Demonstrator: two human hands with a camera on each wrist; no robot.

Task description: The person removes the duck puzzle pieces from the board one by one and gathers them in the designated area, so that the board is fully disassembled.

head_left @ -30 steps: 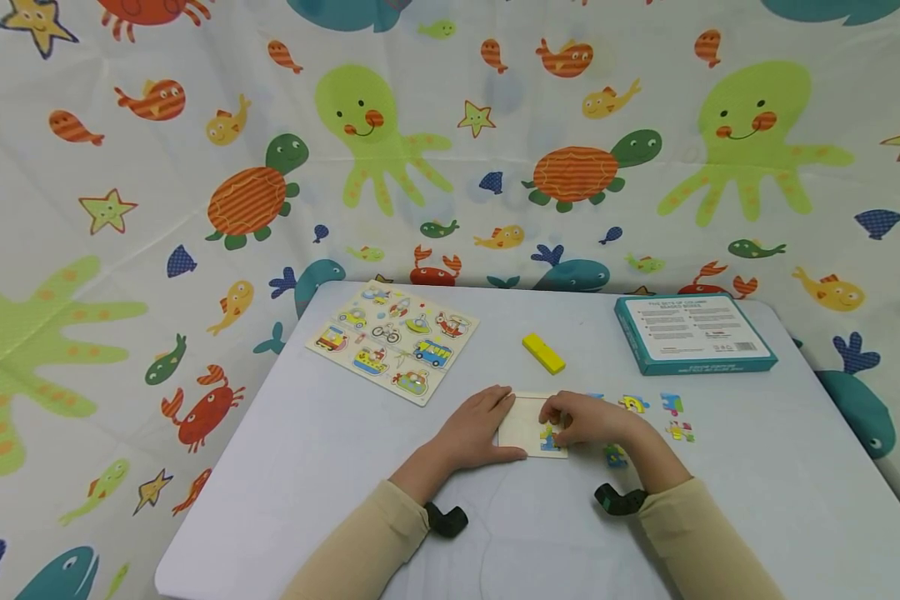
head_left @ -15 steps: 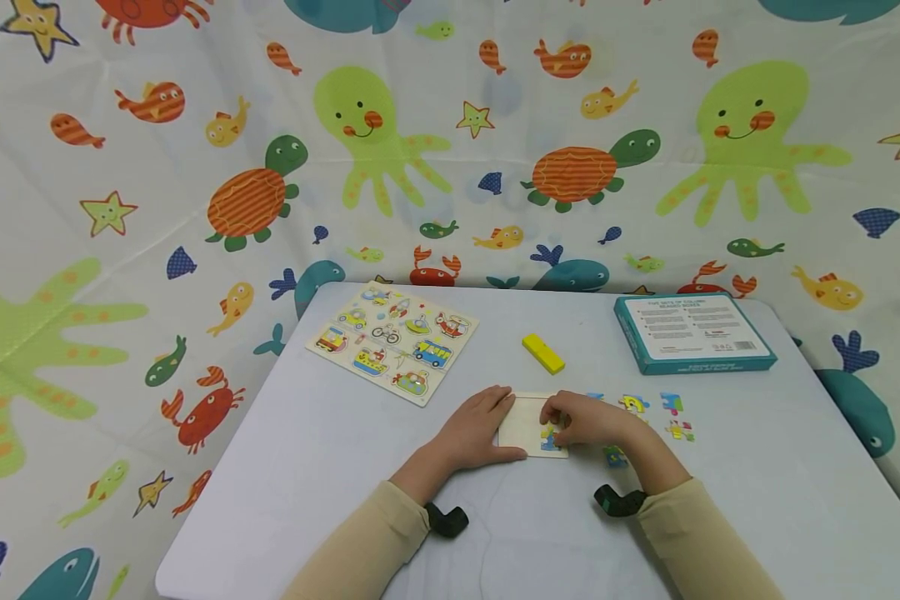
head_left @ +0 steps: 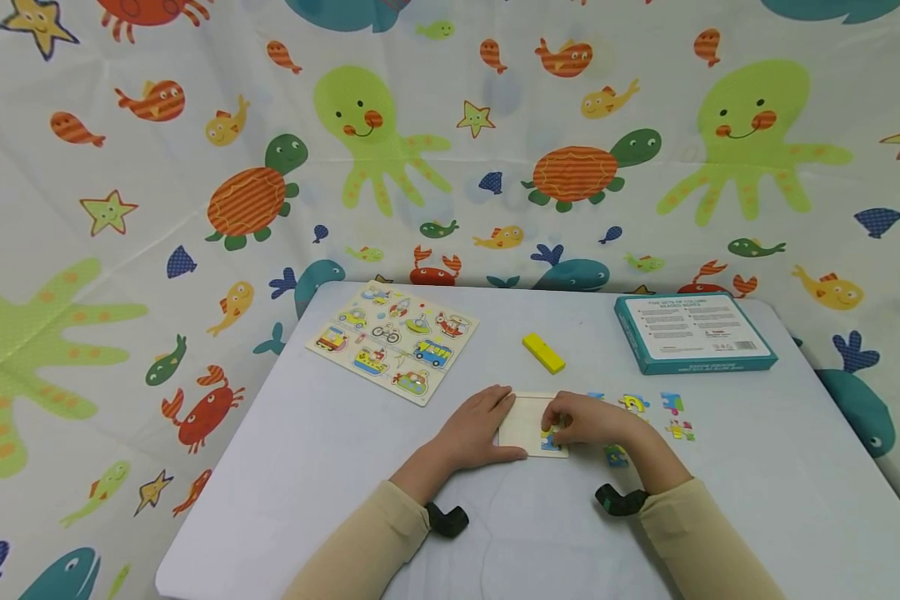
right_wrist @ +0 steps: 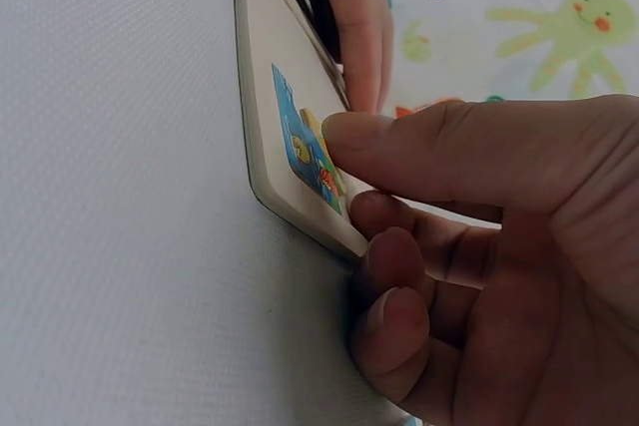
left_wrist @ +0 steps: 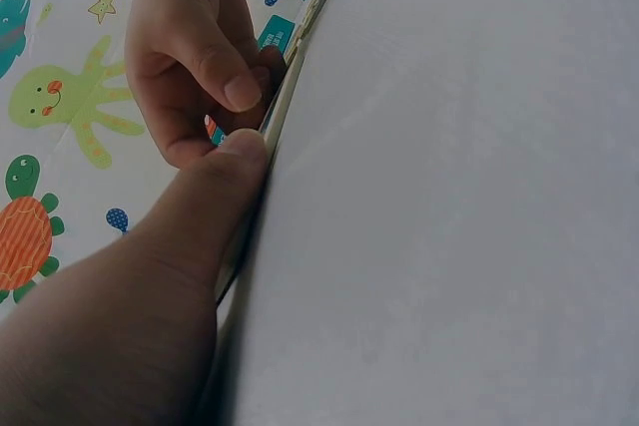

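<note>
A small wooden puzzle tray (head_left: 521,427) lies on the table before the person. The left hand (head_left: 474,429) grips it at the left, thumb along the near edge and fingers at the far corner. Over the tray's right side, the right hand (head_left: 596,418) pinches a small puzzle piece with yellow on it, mostly hidden by thumb and fingers. Below the thumb, in the right wrist view, a blue picture piece (right_wrist: 296,139) lies in the tray's near right corner. The left wrist view shows the left thumb (left_wrist: 245,145) on the tray's edge, with the right hand's curled fingers beyond.
Several loose puzzle pieces (head_left: 633,403) lie to the right, partly behind the right hand. Farther back are a yellow block (head_left: 543,353) and a teal box (head_left: 693,333). At the back left lies a wooden board with vehicle pictures (head_left: 345,358). A sea-animal cloth hangs behind the table.
The right hand's fingertips shift very slightly to the right over the piece. The left hand and the tray stay in place.
</note>
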